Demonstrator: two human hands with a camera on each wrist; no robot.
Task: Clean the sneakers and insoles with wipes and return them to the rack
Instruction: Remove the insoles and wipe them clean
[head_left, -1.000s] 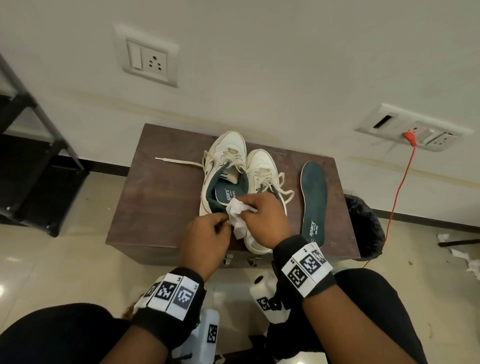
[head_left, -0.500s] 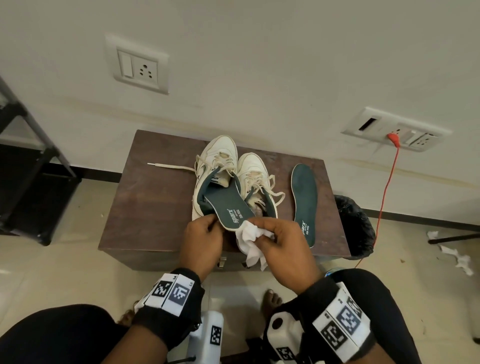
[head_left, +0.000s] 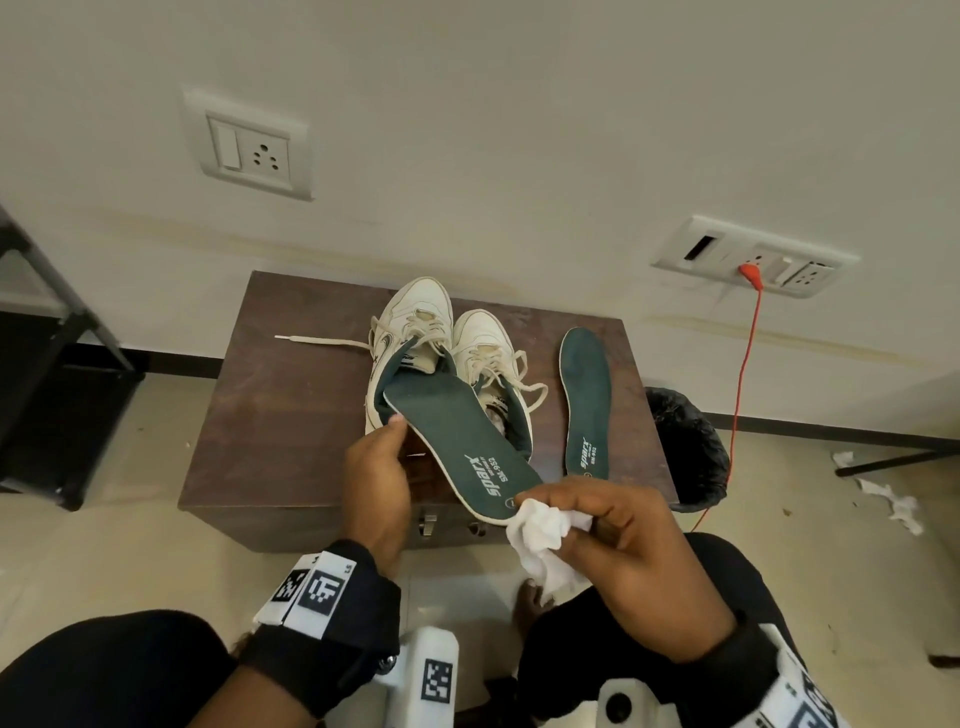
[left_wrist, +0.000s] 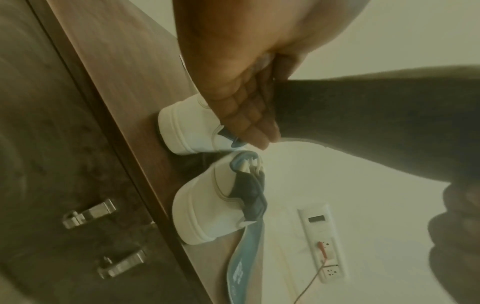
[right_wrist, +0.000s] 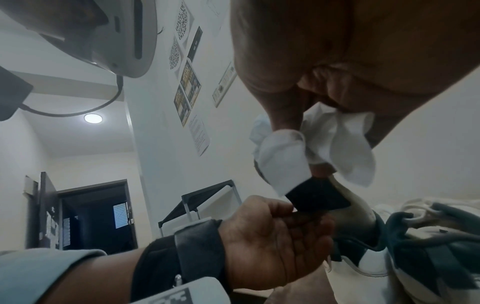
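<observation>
Surface: I am looking down on a dark brown wooden cabinet (head_left: 291, 415) set against a pale wall, centre of the head view, with two metal latches (left_wrist: 89, 214) on its front face. The floor around it is pale tile.

Room: a switch plate with socket (head_left: 248, 150) sits upper left on the wall. A second socket strip (head_left: 753, 262) is at right, with an orange plug and cord (head_left: 743, 364) dropping down from it. A bin lined with a black bag (head_left: 685, 447) stands just beside the cabinet's right end. The dark frame of a rack (head_left: 47, 332) fills the left edge. Crumpled white scraps (head_left: 891, 501) lie on the floor at far right.

On the cabinet: a pair of white sneakers (head_left: 441, 358), touching side by side, toes toward the wall, one loose lace trailing left. A green insole (head_left: 587, 402) lies flat to the right of them, apart from the shoes.

In my hands: a second green insole (head_left: 462, 447), printed side up, is held tilted above the near edge of the cabinet, its toe end over the left sneaker's opening. My left hand (head_left: 376, 488) supports its left edge, fingers fairly straight beneath and thumb on the rim. My right hand (head_left: 634, 561), lower right of centre, pinches a crumpled white wipe (head_left: 543, 540) against the insole's heel end.
</observation>
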